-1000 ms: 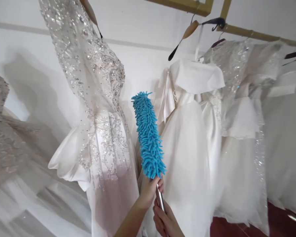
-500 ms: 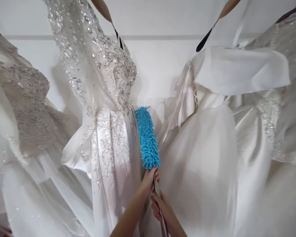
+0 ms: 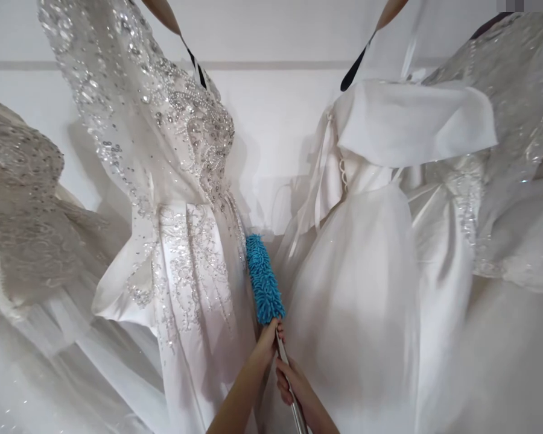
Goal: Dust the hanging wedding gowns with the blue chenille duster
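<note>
A duster with a fluffy blue head (image 3: 265,278) and a thin metal handle points up and away, its tip tilted left. My left hand (image 3: 269,335) is closed round the handle just under the blue head. Lower down, my right hand (image 3: 290,380) is wrapped round the same handle. The duster head lies in the gap between a beaded white wedding dress (image 3: 194,259) on the left and a plain off-shoulder white wedding dress (image 3: 366,253) on the right. Whether it touches either skirt I cannot tell.
Another beaded gown (image 3: 22,199) hangs at the far left, and a sparkling lace gown (image 3: 516,120) at the far right. Hangers (image 3: 391,13) hold dresses in front of a white wall (image 3: 271,120). Wide skirts flank both arms closely.
The duster head has moved down and deeper into the gap, with both hands still on the handle. The view has shifted right, so the dresses sit further left.
</note>
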Motion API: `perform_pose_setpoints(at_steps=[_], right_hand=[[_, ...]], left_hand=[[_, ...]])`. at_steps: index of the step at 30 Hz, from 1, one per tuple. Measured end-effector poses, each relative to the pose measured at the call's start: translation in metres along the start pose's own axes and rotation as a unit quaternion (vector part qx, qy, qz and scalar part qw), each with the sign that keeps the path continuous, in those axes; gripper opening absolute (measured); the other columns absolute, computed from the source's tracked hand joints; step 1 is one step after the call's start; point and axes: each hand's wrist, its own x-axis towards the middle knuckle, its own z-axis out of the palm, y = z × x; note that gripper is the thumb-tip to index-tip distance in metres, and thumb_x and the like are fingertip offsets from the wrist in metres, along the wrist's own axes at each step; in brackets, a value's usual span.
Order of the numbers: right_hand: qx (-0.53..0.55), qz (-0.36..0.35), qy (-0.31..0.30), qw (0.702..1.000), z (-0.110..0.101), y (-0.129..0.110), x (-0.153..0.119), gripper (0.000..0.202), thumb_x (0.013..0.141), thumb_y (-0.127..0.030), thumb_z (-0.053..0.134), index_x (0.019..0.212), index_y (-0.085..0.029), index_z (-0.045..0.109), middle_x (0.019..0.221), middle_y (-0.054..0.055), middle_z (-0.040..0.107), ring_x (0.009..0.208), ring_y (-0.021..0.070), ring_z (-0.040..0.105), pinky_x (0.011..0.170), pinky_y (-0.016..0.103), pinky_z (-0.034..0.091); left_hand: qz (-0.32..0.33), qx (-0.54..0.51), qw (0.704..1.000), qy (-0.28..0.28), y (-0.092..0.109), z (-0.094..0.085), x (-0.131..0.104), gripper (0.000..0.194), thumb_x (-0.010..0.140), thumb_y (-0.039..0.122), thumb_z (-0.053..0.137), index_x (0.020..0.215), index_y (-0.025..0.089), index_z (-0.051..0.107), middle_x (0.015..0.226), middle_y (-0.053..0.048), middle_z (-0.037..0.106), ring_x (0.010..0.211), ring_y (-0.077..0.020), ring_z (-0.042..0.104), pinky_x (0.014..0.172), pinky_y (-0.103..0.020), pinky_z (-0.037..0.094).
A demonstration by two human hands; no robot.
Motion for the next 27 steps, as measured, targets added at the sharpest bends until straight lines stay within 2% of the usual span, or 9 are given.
perform_pose_setpoints(at_steps=[3, 6, 9, 12, 15, 18, 22, 27], right_hand=[[-0.018, 0.012, 0.02, 1.0, -0.006, 0.011, -0.003, 0.051, 0.056, -0.067, 0.069, 0.071, -0.023, 0.046, 0.034, -0.015, 0.041, 0.02, 0.0033, 0.027, 0.025, 0.018, 0.02], [-0.031, 0.022, 0.035, 0.999, -0.011, 0.019, -0.008, 0.053, 0.054, -0.069, 0.067, 0.062, -0.024, 0.041, 0.034, -0.014, 0.04, 0.02, 0.0023, 0.026, 0.025, 0.018, 0.02], [-0.035, 0.025, 0.037, 0.998, -0.016, 0.018, -0.013, 0.054, 0.052, -0.071, 0.067, 0.06, -0.025, 0.039, 0.033, -0.014, 0.039, 0.02, 0.002, 0.025, 0.024, 0.018, 0.02], [-0.03, 0.017, 0.028, 0.999, -0.017, 0.004, -0.02, 0.055, 0.053, -0.073, 0.066, 0.062, -0.025, 0.039, 0.033, -0.015, 0.037, 0.02, 0.0026, 0.025, 0.024, 0.018, 0.02], [-0.008, -0.005, 0.015, 1.0, -0.012, -0.021, -0.03, 0.053, 0.061, -0.071, 0.066, 0.068, -0.025, 0.04, 0.035, -0.016, 0.038, 0.021, 0.0029, 0.025, 0.024, 0.017, 0.018], [0.043, -0.035, -0.028, 0.998, 0.001, -0.044, -0.039, 0.049, 0.066, -0.066, 0.068, 0.073, -0.025, 0.042, 0.035, -0.017, 0.038, 0.02, 0.0028, 0.023, 0.023, 0.016, 0.017], [0.048, -0.043, -0.07, 0.995, 0.015, -0.053, -0.042, 0.049, 0.067, -0.065, 0.07, 0.074, -0.025, 0.043, 0.035, -0.017, 0.04, 0.02, 0.0032, 0.026, 0.023, 0.016, 0.02], [0.026, -0.022, -0.048, 0.998, 0.014, -0.03, -0.035, 0.055, 0.06, -0.072, 0.07, 0.07, -0.025, 0.041, 0.034, -0.017, 0.037, 0.019, 0.0033, 0.024, 0.023, 0.016, 0.02]], left_hand=[[-0.034, -0.028, 0.999, 0.03, -0.019, -0.009, 0.003, 0.033, 0.069, 0.038, 0.073, 0.064, 0.02, 0.045, 0.049, 0.01, 0.041, 0.038, -0.0046, 0.035, 0.044, -0.021, 0.032], [-0.055, -0.027, 0.997, 0.039, -0.034, -0.016, 0.002, 0.031, 0.072, 0.036, 0.071, 0.062, 0.02, 0.045, 0.048, 0.009, 0.04, 0.038, -0.0052, 0.036, 0.045, -0.021, 0.035], [-0.067, -0.02, 0.997, 0.03, -0.036, -0.011, -0.004, 0.032, 0.072, 0.036, 0.071, 0.061, 0.02, 0.045, 0.048, 0.008, 0.042, 0.04, -0.0053, 0.038, 0.046, -0.021, 0.036], [-0.047, -0.013, 0.999, -0.014, -0.02, 0.01, -0.018, 0.032, 0.068, 0.038, 0.073, 0.063, 0.02, 0.046, 0.049, 0.009, 0.043, 0.041, -0.0053, 0.037, 0.047, -0.021, 0.036], [0.008, 0.003, 0.997, -0.083, 0.01, 0.037, -0.037, 0.035, 0.063, 0.043, 0.074, 0.066, 0.02, 0.047, 0.051, 0.009, 0.043, 0.043, -0.0052, 0.038, 0.049, -0.022, 0.038], [0.051, 0.018, 0.993, -0.107, 0.039, 0.055, -0.057, 0.038, 0.061, 0.046, 0.074, 0.066, 0.02, 0.046, 0.052, 0.009, 0.041, 0.043, -0.0049, 0.037, 0.049, -0.022, 0.037], [0.081, 0.009, 0.992, -0.101, 0.054, 0.054, -0.069, 0.039, 0.061, 0.047, 0.073, 0.069, 0.021, 0.046, 0.053, 0.01, 0.041, 0.044, -0.0052, 0.037, 0.048, -0.022, 0.035], [0.071, -0.004, 0.996, -0.054, 0.037, 0.033, -0.059, 0.039, 0.059, 0.045, 0.074, 0.073, 0.021, 0.047, 0.052, 0.01, 0.042, 0.042, -0.0053, 0.036, 0.046, -0.022, 0.033]])
